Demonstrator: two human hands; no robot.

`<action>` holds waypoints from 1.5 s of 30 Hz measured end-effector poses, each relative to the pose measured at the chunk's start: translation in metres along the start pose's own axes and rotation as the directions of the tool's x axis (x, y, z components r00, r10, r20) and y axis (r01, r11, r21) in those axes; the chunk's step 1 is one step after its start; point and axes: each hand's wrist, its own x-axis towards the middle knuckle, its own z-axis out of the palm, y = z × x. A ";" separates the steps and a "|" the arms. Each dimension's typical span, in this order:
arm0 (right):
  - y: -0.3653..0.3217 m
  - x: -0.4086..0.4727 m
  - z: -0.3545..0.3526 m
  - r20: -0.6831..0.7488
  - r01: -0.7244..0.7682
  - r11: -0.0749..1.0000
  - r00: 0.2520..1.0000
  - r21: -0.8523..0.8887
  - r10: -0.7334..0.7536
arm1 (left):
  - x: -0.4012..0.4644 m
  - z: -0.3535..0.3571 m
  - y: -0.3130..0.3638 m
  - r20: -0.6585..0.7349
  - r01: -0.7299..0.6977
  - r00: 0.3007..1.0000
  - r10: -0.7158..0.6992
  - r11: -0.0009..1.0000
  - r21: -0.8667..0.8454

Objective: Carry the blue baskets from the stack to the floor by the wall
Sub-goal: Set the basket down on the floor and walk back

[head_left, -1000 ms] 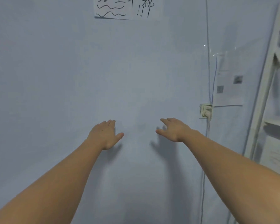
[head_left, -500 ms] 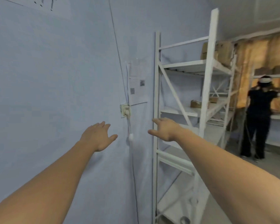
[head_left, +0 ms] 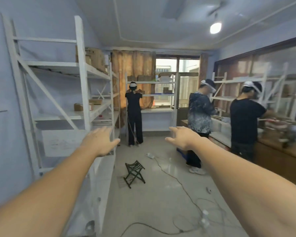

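Note:
My left hand [head_left: 101,141] and my right hand [head_left: 182,137] are stretched out in front of me at chest height, fingers apart, holding nothing. They hover over the open floor in the middle of the room. A small blue object [head_left: 182,153] shows on the floor beyond my right wrist, beside a person's legs; it may be a basket, but most of it is hidden. I see no stack of blue baskets.
White metal shelving [head_left: 80,93] lines the left wall. A folding stool [head_left: 134,173] stands on the floor ahead, and cables [head_left: 178,182] trail across the tiles. Three people work at shelves [head_left: 157,94] and a wooden counter [head_left: 280,156] ahead and to the right.
My view has swung to the right, from the bare wall past the shelving to the whole room. Both hands stay outstretched and empty.

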 end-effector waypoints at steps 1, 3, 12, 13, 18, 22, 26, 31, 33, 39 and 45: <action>0.035 -0.019 -0.005 0.004 -0.061 0.998 0.998 -0.013 0.061 | 0.003 0.003 0.034 0.005 -0.056 0.998 0.056 0.998 -0.014; 0.098 -0.058 -0.014 0.019 -0.180 0.983 0.983 -0.040 0.181 | 0.007 0.012 0.101 0.002 -0.148 0.989 0.148 0.989 -0.029; 0.300 -0.257 -0.059 -0.005 -0.604 0.790 0.795 -0.106 0.607 | -0.018 0.043 0.374 0.029 -0.557 0.822 0.568 0.814 -0.162; 0.316 -0.276 -0.063 -0.012 -0.639 0.763 0.767 -0.102 0.641 | -0.020 0.045 0.401 0.036 -0.582 0.802 0.597 0.793 -0.179; 0.383 -0.361 -0.087 -0.040 -0.783 0.612 0.619 -0.112 0.784 | -0.034 0.040 0.531 -0.030 -0.705 0.685 0.728 0.652 -0.279; 0.421 -0.421 -0.098 -0.088 -0.878 0.471 0.477 -0.084 0.875 | -0.054 0.036 0.619 -0.092 -0.809 0.549 0.831 0.499 -0.311; 0.443 -0.478 -0.103 -0.143 -0.945 0.320 0.326 -0.060 0.935 | -0.078 0.035 0.696 -0.122 -0.874 0.404 0.907 0.344 -0.343; 0.465 -0.550 -0.105 -0.145 -0.985 0.169 0.170 -0.015 0.975 | -0.127 0.037 0.780 -0.155 -0.916 0.239 0.959 0.169 -0.364; 0.476 -0.575 -0.109 -0.148 -0.993 0.116 0.118 -0.020 0.982 | -0.145 0.037 0.812 -0.177 -0.930 0.184 0.967 0.113 -0.350; 0.528 -0.623 -0.120 -0.158 -0.997 0.068 0.074 -0.042 0.985 | -0.182 0.036 0.899 -0.219 -0.934 0.127 0.968 0.042 -0.354; 0.594 -0.642 -0.124 -0.151 -0.996 0.088 0.091 -0.030 0.984 | -0.195 0.050 0.965 -0.182 -0.936 0.145 0.973 0.075 -0.344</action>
